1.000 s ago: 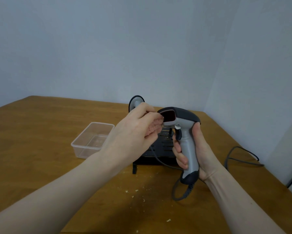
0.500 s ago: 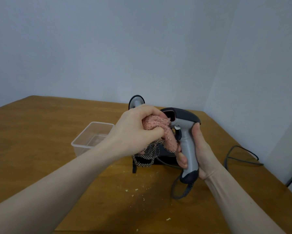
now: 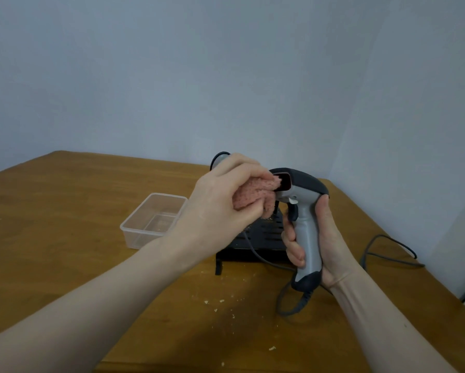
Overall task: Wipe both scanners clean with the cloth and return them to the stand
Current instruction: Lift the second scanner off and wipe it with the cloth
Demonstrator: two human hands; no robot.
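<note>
My right hand (image 3: 323,238) grips the handle of a grey and black scanner (image 3: 304,205), held upright above the table with its window facing left. My left hand (image 3: 220,203) holds a bunched pink cloth (image 3: 253,195) and presses it against the scanner's window. Behind my left hand, only the top of the second scanner (image 3: 219,160) shows. It sits on the black slotted stand (image 3: 263,235), which my hands partly hide.
A clear plastic container (image 3: 150,219) stands left of the stand on the wooden table (image 3: 51,224). Grey cables (image 3: 382,251) trail to the right and loop under the held scanner. Small crumbs (image 3: 218,302) lie in front of the stand. The wall is close behind.
The cloth hung lower half a second ago; my left hand has now bunched it and pressed it onto the scanner's window. The right hand and scanner stayed in place.
</note>
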